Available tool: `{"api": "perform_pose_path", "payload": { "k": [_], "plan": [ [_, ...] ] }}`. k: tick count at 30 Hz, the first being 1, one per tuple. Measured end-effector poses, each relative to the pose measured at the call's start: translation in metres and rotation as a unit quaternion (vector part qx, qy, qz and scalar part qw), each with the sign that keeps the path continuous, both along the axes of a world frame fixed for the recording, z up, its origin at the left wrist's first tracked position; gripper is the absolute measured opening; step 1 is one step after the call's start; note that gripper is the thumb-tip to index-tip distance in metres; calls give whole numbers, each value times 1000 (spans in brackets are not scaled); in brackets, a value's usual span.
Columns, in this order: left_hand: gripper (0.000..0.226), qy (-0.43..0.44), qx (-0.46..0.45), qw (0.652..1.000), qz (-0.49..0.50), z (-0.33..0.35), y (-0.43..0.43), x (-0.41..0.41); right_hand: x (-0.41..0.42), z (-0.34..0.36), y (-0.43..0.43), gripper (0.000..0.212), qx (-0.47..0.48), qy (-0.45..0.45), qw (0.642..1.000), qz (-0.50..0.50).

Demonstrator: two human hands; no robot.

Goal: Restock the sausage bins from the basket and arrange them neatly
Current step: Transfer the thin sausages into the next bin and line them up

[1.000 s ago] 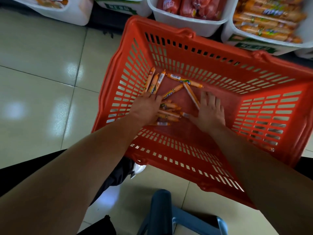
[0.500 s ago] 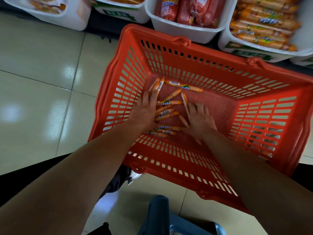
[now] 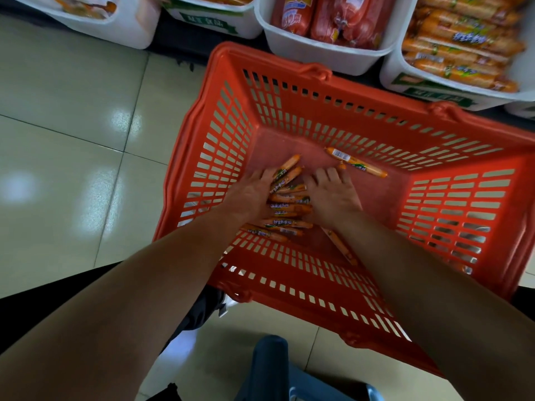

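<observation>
Basket (image 3: 315,287): red, slotted walls.
Sausage pile (image 3: 289,205): orange sticks on the basket floor, toward its near wall.
Stray sausage (image 3: 356,166): by the basket's far wall.
Left hand (image 3: 249,195): fingers straight, pressing the pile's left side.
Right hand (image 3: 333,196): fingers straight, against its right side.
Bins (image 3: 327,55): white, beyond the basket's far rim.

Tile floor (image 3: 72,117): red basket (image 3: 289,296), blue stool (image 3: 269,366) on it.

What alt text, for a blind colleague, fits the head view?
A person's left hand and right hand flank a pile of slim orange sausages inside a red slotted plastic basket; one sausage lies apart, white sausage bins beyond.
</observation>
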State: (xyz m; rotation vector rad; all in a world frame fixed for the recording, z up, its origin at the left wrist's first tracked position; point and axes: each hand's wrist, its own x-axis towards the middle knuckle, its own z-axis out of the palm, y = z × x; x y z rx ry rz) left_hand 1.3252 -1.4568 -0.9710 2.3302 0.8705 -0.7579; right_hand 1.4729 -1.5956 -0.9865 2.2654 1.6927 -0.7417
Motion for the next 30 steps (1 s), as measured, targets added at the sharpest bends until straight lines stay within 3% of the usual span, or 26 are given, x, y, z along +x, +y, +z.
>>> {"api": "perform_pose_path", "payload": {
  "k": [3, 7, 12, 16, 23, 26, 30],
  "plan": [
    [84, 16, -3, 1000, -21, 2, 2, 3, -5, 0, -17, 78, -5, 26, 1000, -5],
    [99, 42, -30, 998, -47, -1, -1, 11, -22, 2, -21, 93, -16, 128, 989, -71],
    [96, 77, -60, 995, -25, 0, 7, 18, -42, -2, -9, 95, -31, 99, 991, -82],
    [84, 96, -62, 993, -43, 0, 6, 18, -41, -3, -8, 99, -67, 150, 982, -92],
    [63, 159, -136, 978, -25, -3, 6, 8, -49, -2, -14, 87, -79, 168, 979, -88],
    [50, 161, -128, 978, -25, 0, 5, 4, -51, -3, -19, 76, -85, 180, 975, -97],
    [57, 154, -126, 980, -28, 7, 4, 1, -52, 0, -19, 70, -92, 193, 973, -83]
  ]
}}
